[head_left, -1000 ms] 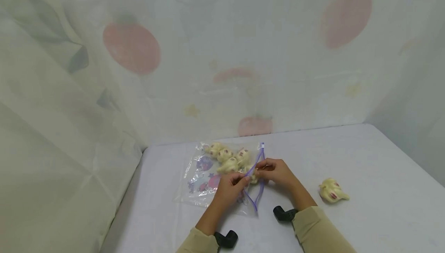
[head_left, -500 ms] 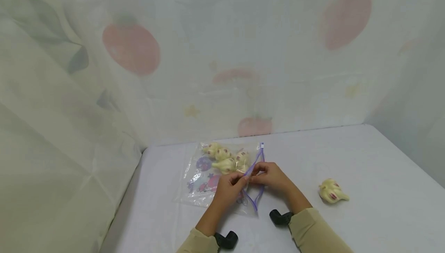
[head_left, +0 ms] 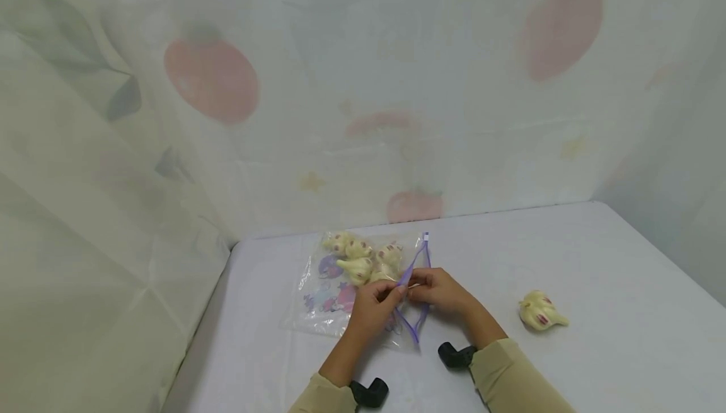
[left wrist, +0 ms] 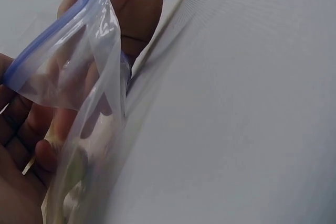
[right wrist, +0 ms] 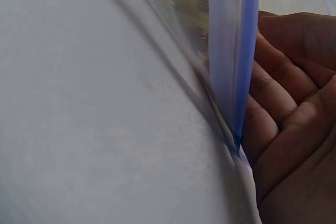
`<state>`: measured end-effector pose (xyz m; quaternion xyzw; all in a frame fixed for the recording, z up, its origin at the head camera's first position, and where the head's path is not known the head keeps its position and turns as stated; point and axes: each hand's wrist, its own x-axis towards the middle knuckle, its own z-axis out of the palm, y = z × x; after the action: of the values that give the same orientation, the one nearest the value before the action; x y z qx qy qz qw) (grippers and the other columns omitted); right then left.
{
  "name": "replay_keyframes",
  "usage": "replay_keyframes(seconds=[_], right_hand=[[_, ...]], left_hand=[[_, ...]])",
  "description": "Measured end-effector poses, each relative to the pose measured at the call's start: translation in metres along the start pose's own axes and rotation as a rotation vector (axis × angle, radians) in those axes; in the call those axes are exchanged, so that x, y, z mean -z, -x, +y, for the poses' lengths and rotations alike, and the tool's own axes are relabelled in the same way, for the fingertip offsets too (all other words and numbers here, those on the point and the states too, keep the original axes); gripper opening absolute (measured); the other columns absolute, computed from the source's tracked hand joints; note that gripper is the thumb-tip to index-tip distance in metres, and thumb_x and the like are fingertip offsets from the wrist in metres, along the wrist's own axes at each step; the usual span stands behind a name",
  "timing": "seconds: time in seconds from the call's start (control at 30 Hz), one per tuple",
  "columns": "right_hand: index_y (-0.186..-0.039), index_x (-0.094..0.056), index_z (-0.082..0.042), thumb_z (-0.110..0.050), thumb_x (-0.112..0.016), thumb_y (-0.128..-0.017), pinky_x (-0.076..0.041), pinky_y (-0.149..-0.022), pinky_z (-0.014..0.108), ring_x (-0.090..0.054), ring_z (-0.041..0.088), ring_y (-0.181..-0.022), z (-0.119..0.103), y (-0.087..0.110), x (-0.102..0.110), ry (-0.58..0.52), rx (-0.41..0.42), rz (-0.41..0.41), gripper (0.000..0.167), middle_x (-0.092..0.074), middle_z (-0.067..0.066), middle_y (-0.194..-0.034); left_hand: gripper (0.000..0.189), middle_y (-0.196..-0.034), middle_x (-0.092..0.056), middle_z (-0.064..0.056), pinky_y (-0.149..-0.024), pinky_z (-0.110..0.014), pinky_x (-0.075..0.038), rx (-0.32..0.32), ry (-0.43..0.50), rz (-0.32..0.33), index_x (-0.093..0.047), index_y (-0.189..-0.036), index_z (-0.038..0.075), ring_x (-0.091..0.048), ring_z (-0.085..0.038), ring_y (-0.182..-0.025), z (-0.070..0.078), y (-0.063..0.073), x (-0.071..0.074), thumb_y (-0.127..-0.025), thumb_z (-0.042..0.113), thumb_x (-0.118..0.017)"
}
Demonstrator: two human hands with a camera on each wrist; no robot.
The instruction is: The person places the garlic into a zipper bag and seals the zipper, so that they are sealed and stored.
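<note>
A clear zip bag with cartoon prints and a purple zip edge lies flat in the head view, its mouth to the right. Several cream garlic bulbs with purplish marks are inside. My left hand pinches the near layer of the mouth by the zip edge, holding it raised. My right hand has its fingertips inside the mouth; the left wrist view shows the fingers through the plastic, near a bulb. In the right wrist view its palm is bare. Another garlic bulb lies outside the bag, right of my right hand.
The white tabletop runs back to a fruit-print curtain, with more cloth hanging at both sides. Black wrist devices jut from beside both sleeves.
My right hand has shifted slightly left and further into the bag's mouth. The bulbs inside have slid left, deeper into the bag. My left hand keeps its pinch on the edge.
</note>
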<state>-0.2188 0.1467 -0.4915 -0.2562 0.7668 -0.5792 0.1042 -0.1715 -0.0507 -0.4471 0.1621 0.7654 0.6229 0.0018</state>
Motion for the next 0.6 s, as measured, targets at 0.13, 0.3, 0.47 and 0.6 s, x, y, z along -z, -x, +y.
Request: replay_keyframes(seconds=[0.13, 0.3, 0.47, 0.6], right_hand=[[-0.125, -0.058, 0.01, -0.002, -0.062, -0.091, -0.053, -0.083, 0.019, -0.067, 0.004, -0.096, 0.001, -0.001, -0.004, -0.06, 0.009, -0.06, 0.036, -0.069, 0.023, -0.114], [-0.128, -0.058, 0.008, -0.005, -0.065, -0.091, -0.053, -0.085, 0.019, -0.067, 0.005, -0.1, 0.002, -0.002, -0.006, -0.067, -0.019, -0.034, 0.04, -0.069, 0.02, -0.116], [-0.12, -0.066, 0.002, -0.013, -0.069, -0.091, -0.053, -0.085, 0.02, -0.069, 0.01, -0.099, -0.001, 0.003, 0.0, -0.041, -0.112, 0.101, 0.033, -0.073, 0.014, -0.111], [-0.119, -0.064, 0.007, -0.011, -0.067, -0.093, -0.056, -0.084, 0.024, -0.071, 0.021, -0.099, -0.011, 0.012, 0.009, -0.032, -0.158, 0.214, 0.033, -0.072, 0.019, -0.11]], left_hand=[[0.015, -0.083, -0.07, -0.021, -0.061, -0.015, -0.047, -0.011, 0.005, -0.009, -0.072, -0.091, -0.006, -0.056, 0.0, -0.066, -0.003, 0.0, -0.001, -0.092, 0.008, -0.068], [0.015, -0.08, -0.069, -0.022, -0.058, -0.015, -0.045, -0.013, 0.011, -0.002, -0.072, -0.091, -0.006, -0.054, 0.0, -0.063, -0.005, 0.001, 0.0, -0.092, 0.008, -0.068], [0.019, -0.079, -0.068, -0.023, -0.051, -0.014, -0.043, 0.008, 0.011, 0.001, -0.071, -0.09, -0.009, -0.051, -0.001, -0.057, -0.006, 0.001, 0.0, -0.093, 0.01, -0.067], [0.019, -0.078, -0.069, -0.022, -0.055, -0.014, -0.045, 0.001, -0.001, 0.009, -0.071, -0.09, -0.01, -0.053, 0.0, -0.061, -0.007, 0.0, -0.001, -0.092, 0.009, -0.068]])
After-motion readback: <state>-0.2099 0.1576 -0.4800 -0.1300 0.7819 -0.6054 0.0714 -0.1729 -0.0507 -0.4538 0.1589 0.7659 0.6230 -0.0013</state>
